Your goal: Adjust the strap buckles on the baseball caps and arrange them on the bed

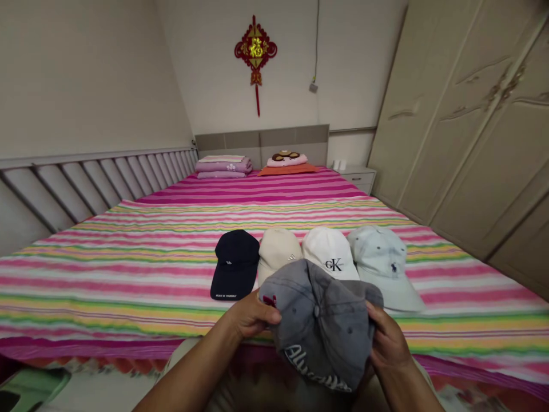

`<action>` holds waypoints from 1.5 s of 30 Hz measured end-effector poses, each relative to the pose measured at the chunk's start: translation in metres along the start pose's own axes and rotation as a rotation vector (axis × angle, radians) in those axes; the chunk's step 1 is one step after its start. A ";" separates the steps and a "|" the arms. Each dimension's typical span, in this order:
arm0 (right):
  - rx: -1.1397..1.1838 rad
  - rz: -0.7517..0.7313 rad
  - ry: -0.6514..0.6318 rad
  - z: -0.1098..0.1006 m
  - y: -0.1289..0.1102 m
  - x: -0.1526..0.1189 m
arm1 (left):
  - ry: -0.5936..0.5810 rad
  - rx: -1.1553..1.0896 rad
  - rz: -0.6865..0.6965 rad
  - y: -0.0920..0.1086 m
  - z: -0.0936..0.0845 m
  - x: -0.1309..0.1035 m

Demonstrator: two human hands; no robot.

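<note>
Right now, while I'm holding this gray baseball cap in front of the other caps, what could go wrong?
It could bump the beige baseball cap or white baseball cap, since the gray baseball cap partly blocks your view of both. Those sit close beside the pale blue baseball cap, so one nudge might shift several. And if your left grip or right grip slipped, it might drop past the striped bedsheet's near edge.

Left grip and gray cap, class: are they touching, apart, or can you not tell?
Touching. The head view shows the thumb of the left grip lying over the edge of the gray cap.
</note>
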State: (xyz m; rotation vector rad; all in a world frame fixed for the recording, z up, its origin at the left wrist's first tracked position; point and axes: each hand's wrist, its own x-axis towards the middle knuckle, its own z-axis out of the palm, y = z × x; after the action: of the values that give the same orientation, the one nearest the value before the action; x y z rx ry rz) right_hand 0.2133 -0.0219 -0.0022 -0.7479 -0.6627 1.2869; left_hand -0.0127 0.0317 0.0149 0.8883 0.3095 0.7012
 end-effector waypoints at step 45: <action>0.005 0.130 -0.267 -0.013 -0.011 -0.037 | 0.321 0.301 -0.048 -0.009 0.029 0.002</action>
State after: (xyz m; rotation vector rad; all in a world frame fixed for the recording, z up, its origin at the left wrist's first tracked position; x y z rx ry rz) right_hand 0.2244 -0.0615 -0.0019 -0.6279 -0.8358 1.5229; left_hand 0.0080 0.0121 0.0251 1.0486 0.7347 0.7644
